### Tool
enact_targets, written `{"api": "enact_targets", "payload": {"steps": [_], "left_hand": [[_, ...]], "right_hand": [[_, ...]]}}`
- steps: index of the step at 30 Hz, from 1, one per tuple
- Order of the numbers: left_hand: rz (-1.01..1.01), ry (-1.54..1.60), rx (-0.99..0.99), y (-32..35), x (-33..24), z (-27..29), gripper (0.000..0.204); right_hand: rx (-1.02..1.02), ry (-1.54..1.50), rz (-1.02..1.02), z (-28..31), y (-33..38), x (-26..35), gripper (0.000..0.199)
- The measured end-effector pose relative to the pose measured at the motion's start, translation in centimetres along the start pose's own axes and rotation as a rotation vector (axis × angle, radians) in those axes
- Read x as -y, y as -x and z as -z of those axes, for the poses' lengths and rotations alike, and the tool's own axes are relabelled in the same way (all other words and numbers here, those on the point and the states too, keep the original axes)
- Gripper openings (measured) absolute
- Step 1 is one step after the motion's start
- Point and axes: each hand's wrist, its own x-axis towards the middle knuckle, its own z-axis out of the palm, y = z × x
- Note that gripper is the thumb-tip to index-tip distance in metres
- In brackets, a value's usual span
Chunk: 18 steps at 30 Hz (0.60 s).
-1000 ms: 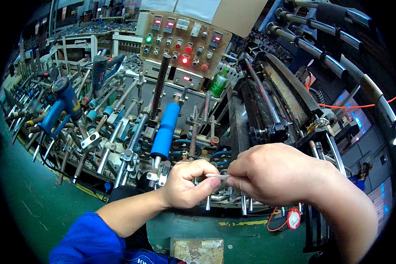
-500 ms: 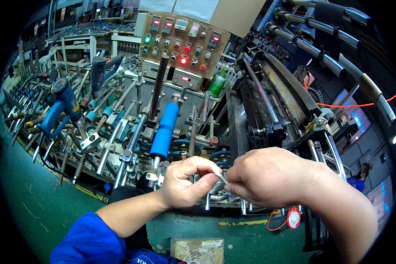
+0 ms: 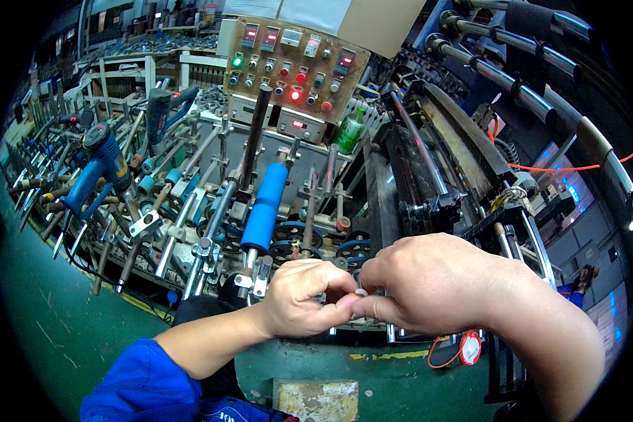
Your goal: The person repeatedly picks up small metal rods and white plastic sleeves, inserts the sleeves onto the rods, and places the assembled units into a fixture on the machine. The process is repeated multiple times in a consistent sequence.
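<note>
In front of the machine, my left hand and my right hand meet fingertip to fingertip. Both are closed in a pinch around a small whitish piece. Most of that piece is hidden by the fingers, and its kind cannot be made out. My left thumb and index finger form a loop, while the back of my right hand faces up. Just beyond my left hand, a blue roller sits on a metal shaft, touched by neither hand.
Two blue heat-gun-like tools stand among metal rods at left. Behind is a control panel with lit displays, beside a green bottle. Dark machine rails fill the right. A worn block and a red-and-white disc are low down.
The pale strip that stretched between my fingertips now shows only as a small end. My fingertips have drawn closer together, and my left hand has moved slightly right and down.
</note>
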Motion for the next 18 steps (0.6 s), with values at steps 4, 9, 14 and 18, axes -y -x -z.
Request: {"api": "enact_targets", "payload": {"steps": [4, 9, 14, 18], "left_hand": [[-0.036, -0.01, -0.02, 0.11, -0.1, -0.25, 0.018], [0.004, -0.067, 0.034, -0.23, -0.31, -0.17, 0.023], [-0.078, -0.046, 0.065, 0.31, 0.33, -0.53, 0.015], [-0.086, 0.018, 0.158, 0.3, 0.45, -0.3, 0.013]], "right_hand": [[-0.038, -0.002, 0.047, -0.27, 0.05, -0.27, 0.031], [-0.124, -0.019, 0.095, -0.34, -0.01, -0.39, 0.024], [-0.113, -0.021, 0.111, -0.06, 0.18, -0.05, 0.026], [-0.035, -0.037, 0.064, -0.05, 0.08, 0.15, 0.027]]}}
